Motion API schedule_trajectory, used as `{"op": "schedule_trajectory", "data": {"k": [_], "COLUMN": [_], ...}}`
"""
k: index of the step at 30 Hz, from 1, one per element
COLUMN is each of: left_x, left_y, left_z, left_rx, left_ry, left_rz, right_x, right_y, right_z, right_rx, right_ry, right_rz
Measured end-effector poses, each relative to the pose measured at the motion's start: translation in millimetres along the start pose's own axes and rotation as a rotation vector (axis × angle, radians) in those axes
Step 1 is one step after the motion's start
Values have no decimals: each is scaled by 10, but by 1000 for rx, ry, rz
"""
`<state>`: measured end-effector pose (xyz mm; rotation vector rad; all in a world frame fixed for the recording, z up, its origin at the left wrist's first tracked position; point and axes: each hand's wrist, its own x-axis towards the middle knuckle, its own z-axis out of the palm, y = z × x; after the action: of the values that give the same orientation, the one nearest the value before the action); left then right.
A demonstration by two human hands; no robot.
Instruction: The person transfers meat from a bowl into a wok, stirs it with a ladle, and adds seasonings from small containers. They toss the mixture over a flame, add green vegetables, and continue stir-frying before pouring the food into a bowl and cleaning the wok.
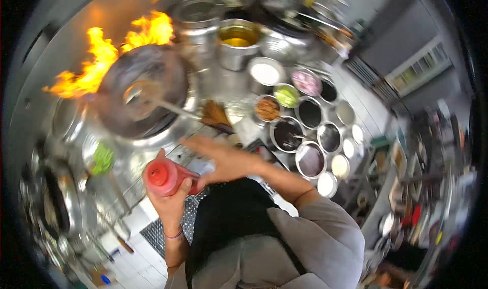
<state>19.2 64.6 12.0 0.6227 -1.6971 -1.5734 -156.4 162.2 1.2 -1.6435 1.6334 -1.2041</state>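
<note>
My left hand (170, 200) is shut around a red squeeze bottle (165, 177), held upright in front of my black apron. My right hand (223, 159) hovers just over the bottle's far side with its fingers spread and stretched to the left; its thumb seems to touch the bottle. Beyond both hands sits a dark wok (142, 90) on the burner, with orange flames (101, 60) licking up around its far rim. A metal ladle (140, 93) rests inside the wok, its handle pointing toward my right hand.
Several round metal bowls of sauces and seasonings (287, 134) stand in rows to the right. A steel pot of oil (239, 37) and a lidded pot (198, 14) stand behind the wok. A bamboo brush (213, 113) lies beside it. Another wok (56, 197) sits at the left.
</note>
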Motion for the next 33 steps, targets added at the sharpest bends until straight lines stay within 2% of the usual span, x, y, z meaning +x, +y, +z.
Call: {"op": "schedule_trajectory", "data": {"k": [1,3,4,6,8,10,11,12,14,17,19,20,22,26,27,28,29,30,31,32,33], "left_x": [54,117,122,197,210,220,229,223,181,122,104,100,73,1,-30,-62,-89,-112,-135,-150,-153], "left_y": [42,73,70,39,65,-4,-134,-209,-205,-359,-430,-451,-437,-421,-406,-395,-400,-409,-418,-429,-447], "left_z": [159,453,579,926,1115,1140,1032,972,953,871,775,733,668,498,470,438,406,383,363,361,371], "left_rx": [-50,-59,-87,-318,-355,-393,-348,-301,-201,-181,-176,-175,-173,-124,-120,-115,-104,-98,-111,-126,-128], "left_ry": [-48,-156,-276,-440,-536,-622,-735,-844,-785,-650,-620,-593,-539,-415,-370,-326,-301,-300,-264,-229,-228], "left_rz": [13,42,-60,27,33,35,-72,-179,-223,-250,-284,-313,-313,-327,-334,-342,-345,-349,-365,-379,-380], "right_x": [-150,-327,-420,-678,-988,-1320,-1455,-1500,-1875,-2278,-2552,-2607,-2802,-2826,-2718,-2580,-2350,-2164,-2095,-1917,-1705], "right_y": [-103,-205,-136,55,111,386,381,306,808,1387,1908,1990,2298,2251,2088,1892,1622,1456,1681,1781,1818], "right_z": [49,108,44,-166,-478,-967,-1184,-1422,-1864,-2261,-2375,-2354,-2315,-2170,-2155,-2153,-2144,-2155,-2189,-2151,-2110], "right_rx": [-17,237,233,262,68,-161,-230,-226,-537,-623,-588,-533,-581,-484,-862,-1239,-1222,-1129,-1056,-906,-668], "right_ry": [52,218,245,482,806,990,1138,1294,1454,1562,1674,1674,1660,1672,1633,1559,1468,1277,1132,1007,782], "right_rz": [39,59,67,192,230,330,384,310,329,453,627,734,727,795,818,824,771,579,355,280,408]}}
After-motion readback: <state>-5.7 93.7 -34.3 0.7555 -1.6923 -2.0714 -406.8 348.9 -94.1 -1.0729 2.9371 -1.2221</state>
